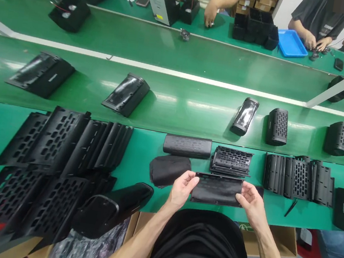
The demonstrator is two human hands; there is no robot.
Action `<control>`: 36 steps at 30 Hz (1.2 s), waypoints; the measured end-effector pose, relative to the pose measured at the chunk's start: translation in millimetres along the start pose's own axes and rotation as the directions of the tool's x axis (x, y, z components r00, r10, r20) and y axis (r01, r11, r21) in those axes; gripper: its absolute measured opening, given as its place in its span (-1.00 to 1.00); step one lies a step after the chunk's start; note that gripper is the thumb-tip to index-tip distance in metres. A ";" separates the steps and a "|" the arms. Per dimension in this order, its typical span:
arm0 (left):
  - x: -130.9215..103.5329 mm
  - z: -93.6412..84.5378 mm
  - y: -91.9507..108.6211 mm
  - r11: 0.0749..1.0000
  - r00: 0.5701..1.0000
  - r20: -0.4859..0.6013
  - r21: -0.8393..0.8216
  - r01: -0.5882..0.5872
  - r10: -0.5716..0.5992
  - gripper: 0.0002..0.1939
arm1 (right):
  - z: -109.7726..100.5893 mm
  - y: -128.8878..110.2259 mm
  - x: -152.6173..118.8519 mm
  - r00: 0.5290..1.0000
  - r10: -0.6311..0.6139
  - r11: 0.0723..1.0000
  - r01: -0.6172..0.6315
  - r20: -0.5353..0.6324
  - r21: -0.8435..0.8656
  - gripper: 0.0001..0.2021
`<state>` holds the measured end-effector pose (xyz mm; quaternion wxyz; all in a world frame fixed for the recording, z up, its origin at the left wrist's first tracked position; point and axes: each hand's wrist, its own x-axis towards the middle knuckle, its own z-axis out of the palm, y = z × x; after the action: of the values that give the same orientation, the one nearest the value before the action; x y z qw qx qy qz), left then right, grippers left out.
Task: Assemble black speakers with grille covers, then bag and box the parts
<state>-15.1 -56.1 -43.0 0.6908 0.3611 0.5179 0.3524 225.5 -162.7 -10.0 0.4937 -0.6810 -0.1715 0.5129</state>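
Observation:
Between both hands I hold a black curved panel (217, 191) over the front edge of the green bench, its hollow inner side facing up. My left hand (183, 187) pinches the panel's left end, thumb on top. At its right end, my right hand (250, 202) grips it between thumb and fingers. A pile of black fabric pieces (169, 171) lies beside my left hand. Behind the panel sit a black slotted cover (187, 146) and a small stack of slotted grilles (231, 161).
Black perforated grilles (56, 142) are piled at left, with more grilles (300, 178) standing in a row at right. Speaker housings (126, 94) rest on the green conveyor (174, 112). Opposite, other people work beside a blue tray (292, 43). A slanted white post (342, 90) crosses the right side.

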 end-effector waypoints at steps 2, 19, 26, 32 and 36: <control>0.6 0.2 -0.1 1.000 1.000 -0.015 0.001 -0.002 0.002 -0.51 | 0.7 -2.9 -1.3 1.000 0.009 0.999 -0.009 0.015 0.031 -0.45; 2.7 6.5 2.1 1.000 0.999 -0.037 0.020 -0.002 0.003 -0.51 | 0.6 -24.2 -12.1 0.993 -0.025 1.000 0.026 0.115 -0.010 -0.50; 1.9 4.8 4.0 1.000 1.000 -0.020 0.002 -0.014 0.014 -0.54 | 0.3 -21.2 -11.0 0.996 -0.005 0.999 0.002 0.084 0.036 -0.52; -2.4 -0.4 11.5 0.982 0.975 0.222 -0.183 0.054 -0.012 -0.49 | -3.6 -12.3 -4.3 0.999 -0.020 1.000 0.020 0.041 -0.003 -0.46; -3.0 -2.8 14.3 0.972 0.954 0.290 -0.194 0.134 -0.074 -0.45 | -3.8 -12.8 -3.2 0.999 -0.010 1.000 0.009 0.050 0.017 -0.47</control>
<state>-20.0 -51.3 -29.9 0.8094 0.3040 0.3925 0.3136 231.0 -161.2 2.6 0.4976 -0.6627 -0.1828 0.5289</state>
